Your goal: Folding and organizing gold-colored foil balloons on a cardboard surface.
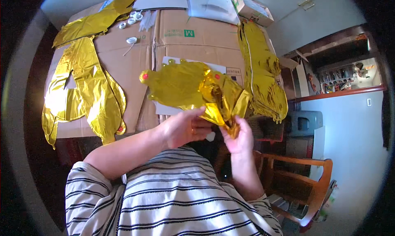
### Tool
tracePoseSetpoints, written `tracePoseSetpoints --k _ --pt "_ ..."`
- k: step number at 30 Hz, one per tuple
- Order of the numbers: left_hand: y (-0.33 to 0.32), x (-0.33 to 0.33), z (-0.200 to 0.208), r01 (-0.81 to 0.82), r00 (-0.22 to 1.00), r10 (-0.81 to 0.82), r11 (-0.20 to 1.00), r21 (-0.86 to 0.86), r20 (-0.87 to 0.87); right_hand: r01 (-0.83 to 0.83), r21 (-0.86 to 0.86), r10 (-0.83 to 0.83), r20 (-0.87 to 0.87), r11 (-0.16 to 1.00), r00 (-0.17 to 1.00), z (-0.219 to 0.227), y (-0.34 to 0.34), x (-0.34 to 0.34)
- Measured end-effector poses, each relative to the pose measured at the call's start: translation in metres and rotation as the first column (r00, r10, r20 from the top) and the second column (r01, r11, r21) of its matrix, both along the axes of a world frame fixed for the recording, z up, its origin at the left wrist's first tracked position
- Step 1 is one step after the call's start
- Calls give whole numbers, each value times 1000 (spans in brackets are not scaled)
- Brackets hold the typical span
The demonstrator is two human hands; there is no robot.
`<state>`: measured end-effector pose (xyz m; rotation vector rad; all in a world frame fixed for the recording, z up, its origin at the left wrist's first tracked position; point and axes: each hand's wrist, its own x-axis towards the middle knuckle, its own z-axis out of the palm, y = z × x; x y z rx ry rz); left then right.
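Note:
A flat, uninflated gold foil balloon (177, 86) with small round bumps along its edge and red dots lies over the table's near edge in front of me. Its right part is folded and crumpled, and a bunched end hangs toward me. My right hand (239, 136) pinches that bunched end. My left hand (186, 128) holds the balloon's near edge, thumb on top and the other fingers curled below. A white sheet (164, 108) shows partly from under the balloon.
Cardboard (119, 63) covers the table. More flat gold foil balloons lie at the left (78, 88) and right (261, 63). White tape rolls (133, 18), clear straws (148, 21) and a box (253, 10) are at the back. A wooden chair (317, 186) stands right.

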<state>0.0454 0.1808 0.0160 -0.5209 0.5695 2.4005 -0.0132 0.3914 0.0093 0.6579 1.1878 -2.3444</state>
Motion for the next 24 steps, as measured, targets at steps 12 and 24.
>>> tracePoseSetpoints --k 12,24 --pt "-55 -58 2 -273 955 134 747 -606 -266 -192 309 280 -274 931 920 0 32 -8" --pt "-113 -93 -6 -395 893 -205 74 -916 -401 -200 886 808 -262 418 528 16 -50 -107"
